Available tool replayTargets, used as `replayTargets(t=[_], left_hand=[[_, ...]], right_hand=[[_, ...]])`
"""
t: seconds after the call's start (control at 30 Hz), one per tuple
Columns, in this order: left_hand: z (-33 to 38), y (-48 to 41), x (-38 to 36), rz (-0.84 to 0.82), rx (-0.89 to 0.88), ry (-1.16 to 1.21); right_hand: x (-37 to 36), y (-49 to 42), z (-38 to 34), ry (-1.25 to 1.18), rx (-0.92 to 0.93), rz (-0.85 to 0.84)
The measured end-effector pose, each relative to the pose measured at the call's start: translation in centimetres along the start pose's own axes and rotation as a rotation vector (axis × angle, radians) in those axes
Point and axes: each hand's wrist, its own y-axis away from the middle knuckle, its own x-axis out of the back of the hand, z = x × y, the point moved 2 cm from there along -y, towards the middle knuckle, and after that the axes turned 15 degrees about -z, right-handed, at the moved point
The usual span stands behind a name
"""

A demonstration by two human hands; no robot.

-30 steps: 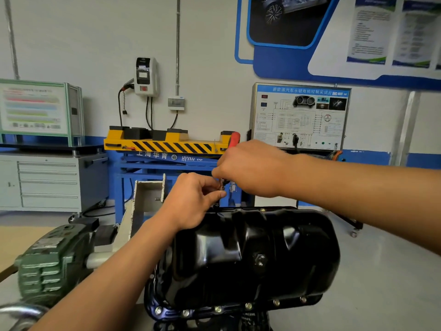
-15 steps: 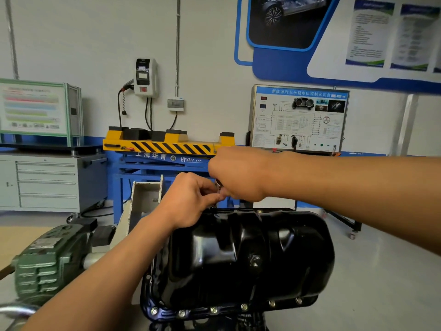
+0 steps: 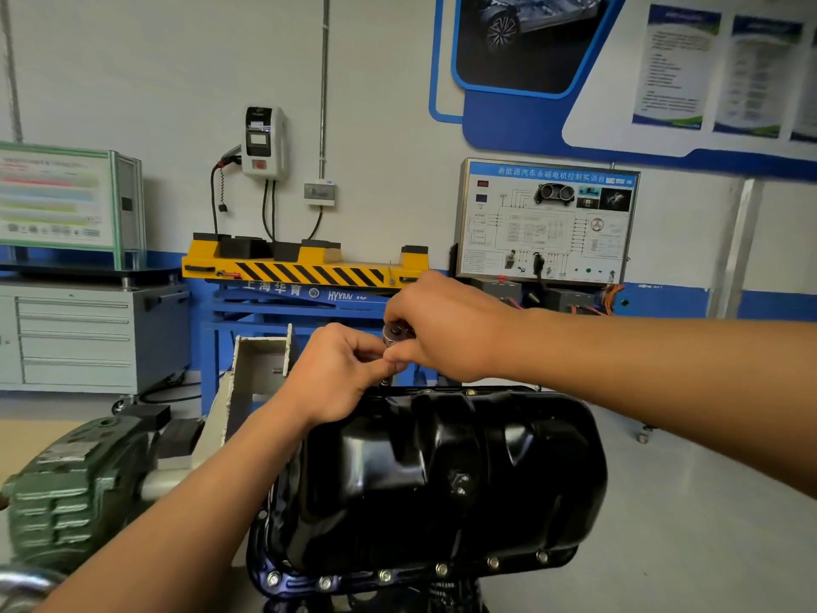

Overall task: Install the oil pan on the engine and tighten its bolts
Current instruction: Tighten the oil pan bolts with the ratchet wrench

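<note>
Nearest to me, a row of small silver bolts (image 3: 384, 576) sits along the near flange of the glossy black pressed-metal oil pan (image 3: 442, 471). The pan is seated bottom-up on the engine, and its bulging body fills the lower middle of my view. Very little of the engine shows beneath it.

To the left of the pan, low down, is a dark green cast-metal motor housing (image 3: 75, 493). A white-painted metal bracket (image 3: 261, 369) stands just behind it.

Both my forearms reach over the pan to its far rim. My left hand (image 3: 340, 373) has its fingers curled. Its grip is pinched together on the stem of a small silver round-headed metal tool (image 3: 395, 334), just under the head. My right hand (image 3: 446, 329) comes in from the right, and its grip is clamped round the tool's head from above, its thumb touching my left fingertips. A short dark end of the tool shows below my left fingers, down at the pan's far rim. I cannot tell whether it sits on a bolt there.

Beyond my hands stands a blue steel lift desk with a yellow top edge striped in black (image 3: 309, 269). A grey metal drawer cabinet (image 3: 75, 338) is to its left. A white framed training board printed with a wiring diagram (image 3: 548, 219) is to its right. On the wall behind hangs a white and black charging box (image 3: 263, 141) with dark cables.
</note>
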Motion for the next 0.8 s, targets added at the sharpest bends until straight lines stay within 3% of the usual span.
replayTargets(t=[0.3, 0.43, 0.57, 0.63, 0.8], left_hand=[[0.4, 0.5, 0.1, 0.017, -0.005, 0.021], [0.8, 0.7, 0.1, 0.023, -0.039, 0.025], [0.6, 0.6, 0.1, 0.033, -0.003, 0.019], [0.3, 0.4, 0.0, 0.033, 0.022, 0.014], [-0.2, 0.1, -0.1, -0.026, 0.037, 0.041]], right_hand=[[-0.5, 0.4, -1.3, 0.163, -0.139, 0.121], [-1.6, -0.5, -2.2, 0.057, -0.272, 0.201], [-1.6, -0.5, -2.1, 0.007, -0.289, 0.203], [-1.0, -0.3, -1.4, 0.102, -0.187, 0.176], [1.6, -1.1, 0.8, 0.462, 0.374, -0.126]])
